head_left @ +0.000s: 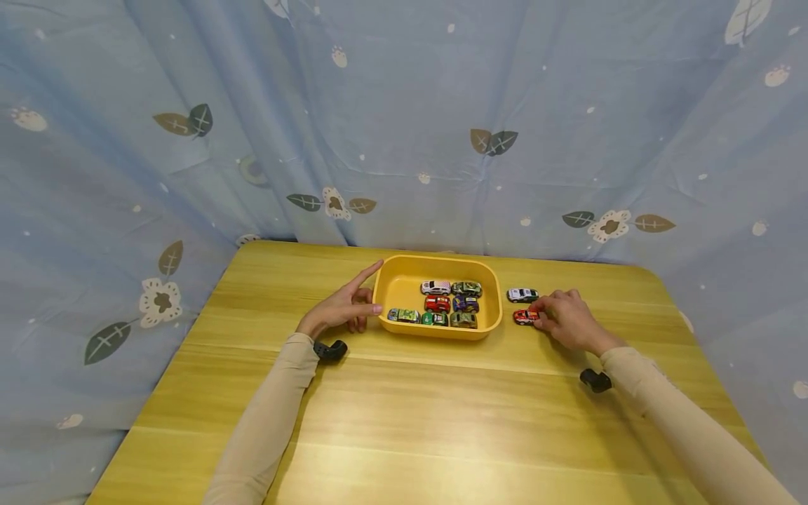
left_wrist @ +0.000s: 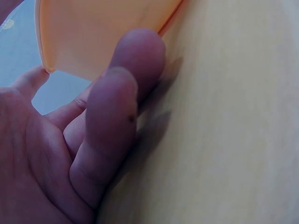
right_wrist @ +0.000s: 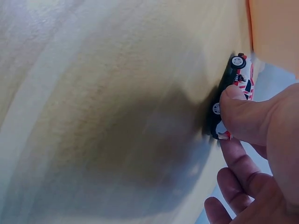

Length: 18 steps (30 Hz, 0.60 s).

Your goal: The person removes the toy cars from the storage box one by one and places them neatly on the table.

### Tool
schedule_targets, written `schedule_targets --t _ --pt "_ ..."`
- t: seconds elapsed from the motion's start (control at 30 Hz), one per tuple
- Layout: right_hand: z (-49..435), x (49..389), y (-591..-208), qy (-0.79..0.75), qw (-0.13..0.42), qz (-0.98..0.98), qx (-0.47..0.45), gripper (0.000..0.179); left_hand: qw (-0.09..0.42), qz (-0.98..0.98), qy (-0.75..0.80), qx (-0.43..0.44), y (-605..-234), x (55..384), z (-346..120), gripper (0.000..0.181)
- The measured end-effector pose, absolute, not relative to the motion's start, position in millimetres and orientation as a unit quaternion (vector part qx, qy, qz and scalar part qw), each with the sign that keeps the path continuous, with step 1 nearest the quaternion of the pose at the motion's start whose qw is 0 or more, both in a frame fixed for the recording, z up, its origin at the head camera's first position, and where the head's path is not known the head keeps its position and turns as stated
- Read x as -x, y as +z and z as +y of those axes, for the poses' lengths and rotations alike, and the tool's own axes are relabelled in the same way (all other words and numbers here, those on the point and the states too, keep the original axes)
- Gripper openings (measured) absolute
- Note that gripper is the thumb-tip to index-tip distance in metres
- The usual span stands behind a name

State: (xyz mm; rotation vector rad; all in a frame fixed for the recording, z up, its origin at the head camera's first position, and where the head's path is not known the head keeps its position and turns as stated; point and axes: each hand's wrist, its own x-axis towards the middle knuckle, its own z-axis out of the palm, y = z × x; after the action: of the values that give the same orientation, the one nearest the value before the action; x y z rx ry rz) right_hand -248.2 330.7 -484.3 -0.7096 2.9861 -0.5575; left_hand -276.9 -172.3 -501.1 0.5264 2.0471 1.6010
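A yellow plastic bin (head_left: pixel 442 335) stands on the table with several toy cars inside, among them a red car (head_left: pixel 438 303) and a purple one (head_left: pixel 466 304). At its left end is my left hand (head_left: pixel 344 306), index finger stretched to the far corner and thumb at the near side; the other fingers bend down by the table. To the right of the bin, my right hand (head_left: pixel 570 321) pinches a red-and-white toy car (right_wrist: pixel 243 77) between thumb and fingers, its wheels close to the tabletop. Just behind it sits a white toy car (head_left: pixel 522 295).
The wooden table (head_left: pixel 404 421) ends at the back against a blue patterned curtain (head_left: pixel 404 126), which also hangs at both sides. Black wrist devices (head_left: pixel 595 381) sit under the forearms.
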Motion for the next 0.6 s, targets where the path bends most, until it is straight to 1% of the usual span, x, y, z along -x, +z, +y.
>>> schedule_targets --t 0.6 --pt "333.7 245.9 -491.2 -0.208 0.01 0.952 0.223 0.024 0.24 0.751 0.582 -0.198 -503.7 278.9 -173.7 0.094"
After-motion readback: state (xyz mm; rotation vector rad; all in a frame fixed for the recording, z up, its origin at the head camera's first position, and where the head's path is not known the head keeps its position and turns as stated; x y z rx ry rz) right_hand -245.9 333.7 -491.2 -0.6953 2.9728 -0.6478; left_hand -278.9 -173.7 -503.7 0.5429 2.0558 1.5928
